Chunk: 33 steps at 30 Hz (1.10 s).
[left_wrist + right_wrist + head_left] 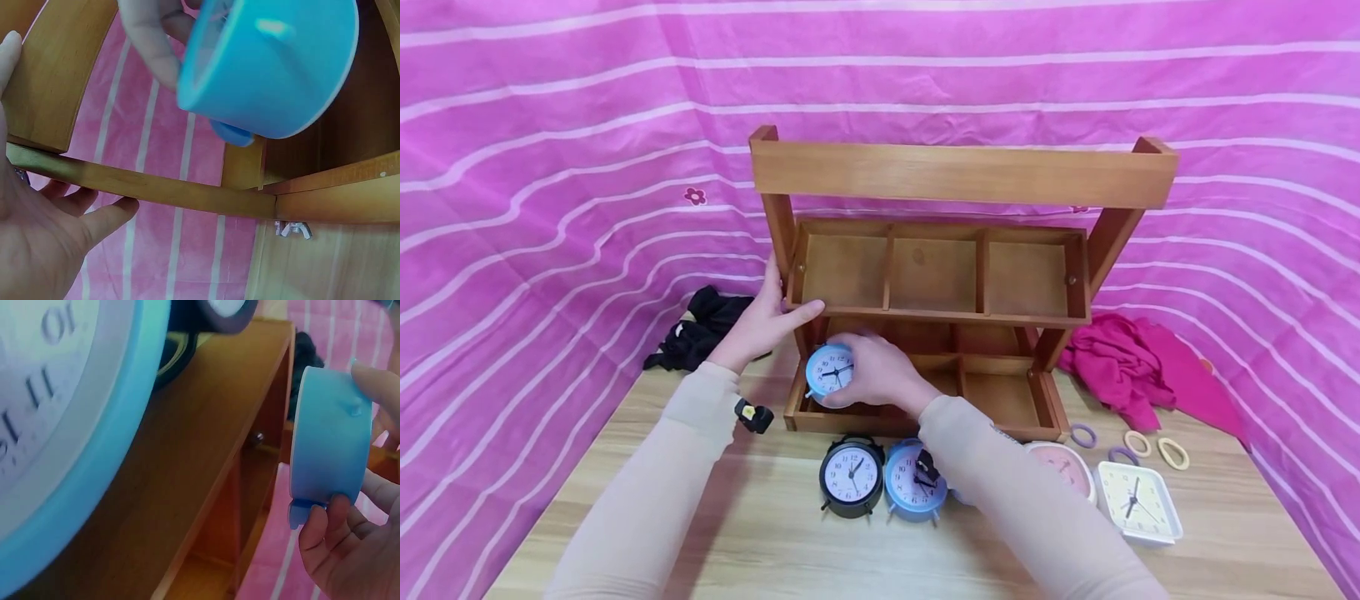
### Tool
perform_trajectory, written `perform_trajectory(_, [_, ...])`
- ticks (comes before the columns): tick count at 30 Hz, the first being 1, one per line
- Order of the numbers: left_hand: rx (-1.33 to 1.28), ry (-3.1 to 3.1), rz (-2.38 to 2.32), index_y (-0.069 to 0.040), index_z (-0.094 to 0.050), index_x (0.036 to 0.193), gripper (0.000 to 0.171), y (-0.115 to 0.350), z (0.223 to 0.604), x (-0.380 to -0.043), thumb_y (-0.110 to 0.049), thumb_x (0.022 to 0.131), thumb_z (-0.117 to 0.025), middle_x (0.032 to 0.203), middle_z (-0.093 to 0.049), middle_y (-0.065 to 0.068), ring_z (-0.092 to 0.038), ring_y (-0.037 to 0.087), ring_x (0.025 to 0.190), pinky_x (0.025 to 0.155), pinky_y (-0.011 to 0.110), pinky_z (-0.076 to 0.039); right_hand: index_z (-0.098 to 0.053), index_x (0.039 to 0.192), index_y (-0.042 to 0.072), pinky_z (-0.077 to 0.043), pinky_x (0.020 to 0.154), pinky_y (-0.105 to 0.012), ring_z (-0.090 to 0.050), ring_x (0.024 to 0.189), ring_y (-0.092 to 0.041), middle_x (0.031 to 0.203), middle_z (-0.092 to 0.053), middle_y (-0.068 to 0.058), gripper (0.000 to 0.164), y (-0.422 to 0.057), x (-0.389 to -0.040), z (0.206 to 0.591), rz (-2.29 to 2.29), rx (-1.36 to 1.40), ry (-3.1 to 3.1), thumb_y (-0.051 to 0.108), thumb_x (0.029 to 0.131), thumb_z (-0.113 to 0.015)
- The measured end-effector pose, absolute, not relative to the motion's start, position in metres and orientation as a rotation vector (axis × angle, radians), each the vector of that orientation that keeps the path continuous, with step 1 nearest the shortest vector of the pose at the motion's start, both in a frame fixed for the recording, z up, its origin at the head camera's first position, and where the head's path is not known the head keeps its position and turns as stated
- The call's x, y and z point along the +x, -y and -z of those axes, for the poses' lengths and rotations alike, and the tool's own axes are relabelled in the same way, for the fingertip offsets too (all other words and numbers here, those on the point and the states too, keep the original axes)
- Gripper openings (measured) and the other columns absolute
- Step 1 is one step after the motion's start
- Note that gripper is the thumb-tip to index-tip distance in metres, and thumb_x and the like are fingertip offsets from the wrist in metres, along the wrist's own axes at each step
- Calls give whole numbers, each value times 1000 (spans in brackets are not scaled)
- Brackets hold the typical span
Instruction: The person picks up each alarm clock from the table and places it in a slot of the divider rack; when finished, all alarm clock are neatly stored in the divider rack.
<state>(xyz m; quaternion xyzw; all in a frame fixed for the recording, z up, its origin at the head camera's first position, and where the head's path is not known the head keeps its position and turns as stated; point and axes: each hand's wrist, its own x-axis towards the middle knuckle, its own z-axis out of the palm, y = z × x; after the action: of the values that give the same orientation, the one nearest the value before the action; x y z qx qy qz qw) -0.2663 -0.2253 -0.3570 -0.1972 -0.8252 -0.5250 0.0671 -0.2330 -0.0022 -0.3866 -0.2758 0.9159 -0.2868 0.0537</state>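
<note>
A light blue round alarm clock (pixel 829 372) is in the grip of my right hand (pixel 883 371), at the left end of the lower tier of a wooden shelf (pixel 962 173). In the left wrist view the clock (pixel 287 75) shows its smooth side, tilted over the shelf's frame. The right wrist view has the fingers and thumb on opposite sides of the clock (pixel 328 437). My left hand (pixel 767 321) holds the shelf's left side, thumb along the front of the upper tray and fingers on the outer side of the upright.
Before the shelf stand a black alarm clock (pixel 850 475), a blue one (pixel 908 493), a pink one (pixel 1063 463) and a white square one (pixel 1138 504). My right sleeve hides part of this row. Hair ties (pixel 1172 453), magenta cloth (pixel 1112 367) and black cloth (pixel 700 333) flank the shelf.
</note>
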Motion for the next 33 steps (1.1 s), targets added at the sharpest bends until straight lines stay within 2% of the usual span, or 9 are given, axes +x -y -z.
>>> perform_trajectory(6, [-577, 2541, 1539, -47, 12, 163, 109, 226, 358, -267, -29, 98, -74, 173, -12, 3, -35, 38, 151, 115, 65, -36, -58, 142, 21, -54, 103, -43, -59, 118, -21, 133, -63, -1, 83, 1, -241, 396, 851, -799, -2742, 42, 71, -95])
perform_trajectory(10, [-572, 2544, 1579, -43, 13, 164, 109, 226, 357, -266, -24, 99, -72, 173, -12, 6, -35, 39, 151, 116, 65, -35, -59, 142, 21, -53, 104, -43, -59, 118, -21, 134, -63, -1, 81, 2, -243, 405, 770, -813, -2736, 44, 72, -95])
perform_trajectory(15, [-571, 2572, 1596, -34, 15, 166, 107, 220, 337, -247, -22, 100, -70, 173, -10, 10, -33, 42, 151, 118, 66, -32, -60, 142, 23, -54, 102, -44, -60, 119, -21, 134, -64, -1, 80, 5, -245, 412, 682, -814, -2729, 43, 73, -95])
perform_trajectory(21, [-533, 2593, 1603, -33, 14, 166, 106, 220, 330, -238, -23, 101, -69, 174, -10, 9, -31, 41, 153, 119, 66, -29, -60, 145, 27, -54, 101, -44, -61, 120, -20, 136, -65, 1, 81, 9, -250, 414, 625, -812, -2704, 44, 74, -94])
perform_trajectory(26, [-517, 2605, 1598, -34, 15, 166, 107, 219, 329, -238, -25, 100, -70, 174, -8, 9, -28, 41, 154, 119, 68, -28, -60, 146, 24, -53, 105, -45, -61, 121, -21, 136, -65, 0, 80, 10, -257, 416, 652, -822, -2651, 44, 76, -93])
perform_trajectory(33, [-538, 2593, 1612, -34, 15, 166, 108, 217, 327, -240, -24, 100, -70, 174, -9, 9, -31, 42, 153, 117, 67, -31, -65, 142, 19, -48, 111, -47, -61, 121, -24, 136, -66, -3, 64, 4, -265, 421, 717, -758, -2578, 34, 85, -89])
